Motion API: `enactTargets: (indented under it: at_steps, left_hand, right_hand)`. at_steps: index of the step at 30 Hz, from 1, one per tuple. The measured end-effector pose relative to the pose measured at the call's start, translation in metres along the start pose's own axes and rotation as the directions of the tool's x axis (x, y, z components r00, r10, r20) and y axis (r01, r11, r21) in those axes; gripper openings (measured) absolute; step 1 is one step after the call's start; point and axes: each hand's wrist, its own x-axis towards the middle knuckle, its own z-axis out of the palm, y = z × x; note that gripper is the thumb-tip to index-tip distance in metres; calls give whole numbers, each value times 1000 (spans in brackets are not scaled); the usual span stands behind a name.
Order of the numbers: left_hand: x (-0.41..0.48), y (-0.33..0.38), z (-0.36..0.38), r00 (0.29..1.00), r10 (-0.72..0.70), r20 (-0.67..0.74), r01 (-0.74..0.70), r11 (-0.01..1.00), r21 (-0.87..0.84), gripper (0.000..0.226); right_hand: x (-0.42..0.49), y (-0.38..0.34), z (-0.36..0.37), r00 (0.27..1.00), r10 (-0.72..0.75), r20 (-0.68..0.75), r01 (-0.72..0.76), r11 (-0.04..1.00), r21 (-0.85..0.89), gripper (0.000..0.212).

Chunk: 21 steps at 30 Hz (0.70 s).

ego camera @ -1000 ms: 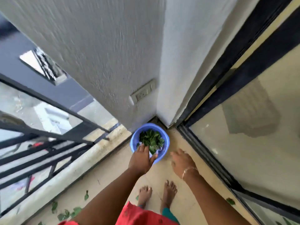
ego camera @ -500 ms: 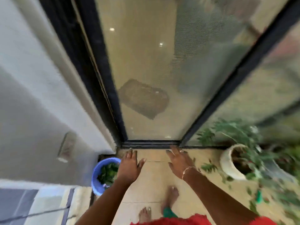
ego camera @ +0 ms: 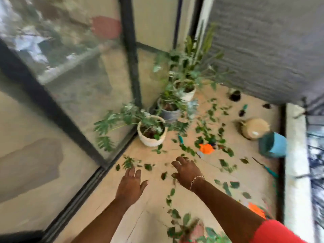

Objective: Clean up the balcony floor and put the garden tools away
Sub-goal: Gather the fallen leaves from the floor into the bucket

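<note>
Green cut leaves (ego camera: pixel 206 134) lie scattered over the beige balcony floor (ego camera: pixel 150 204). My left hand (ego camera: pixel 130 185) reaches forward over the floor with fingers spread, holding nothing. My right hand (ego camera: pixel 187 170), with a bracelet at the wrist, hovers above leaves with fingers loosely curled and empty. Small garden tools lie about: a teal-handled trowel (ego camera: pixel 243 109) far right, a teal tool (ego camera: pixel 180 139) near the white pot, another teal-handled tool (ego camera: pixel 268 170) by the right kerb. An orange item (ego camera: pixel 206 148) sits among the leaves. The view is blurred.
Potted plants stand along the glass door: a white pot (ego camera: pixel 151 135), a grey pot (ego camera: pixel 169 111), another white pot (ego camera: pixel 187 92). A tan round pot (ego camera: pixel 254 128) and a tipped blue bucket (ego camera: pixel 272 145) lie right. Sliding glass door (ego camera: pixel 70 102) left, kerb (ego camera: pixel 296 172) right.
My view has swung right, away from the blue bowl of leaves in the corner, to the littered floor with the potted plants. Both hands stay empty and reach forward.
</note>
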Motion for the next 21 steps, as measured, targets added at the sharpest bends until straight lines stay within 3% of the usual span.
enactTargets:
  at_steps: [4,12,16,21]
  left_hand:
    - [43,106,-19,996,84,39,-82,996,-36,53]
    - [121,292,-21,966,255,48,-252,966,-66,55]
    - [148,359,-26,923,384,8,-382,921,-82,52]
    - [198,415,-30,896,441,50,-439,898,-39,54]
  right_hand:
    - [-32,101,-9,990,137,28,-139,986,88,45]
    - [-95,263,-22,907,412,-80,-403,909,110,46]
    - [-104,320,-25,826,532,-187,-508,846,163,41]
    - [-90,369,-20,780,603,-167,-553,789,268,37]
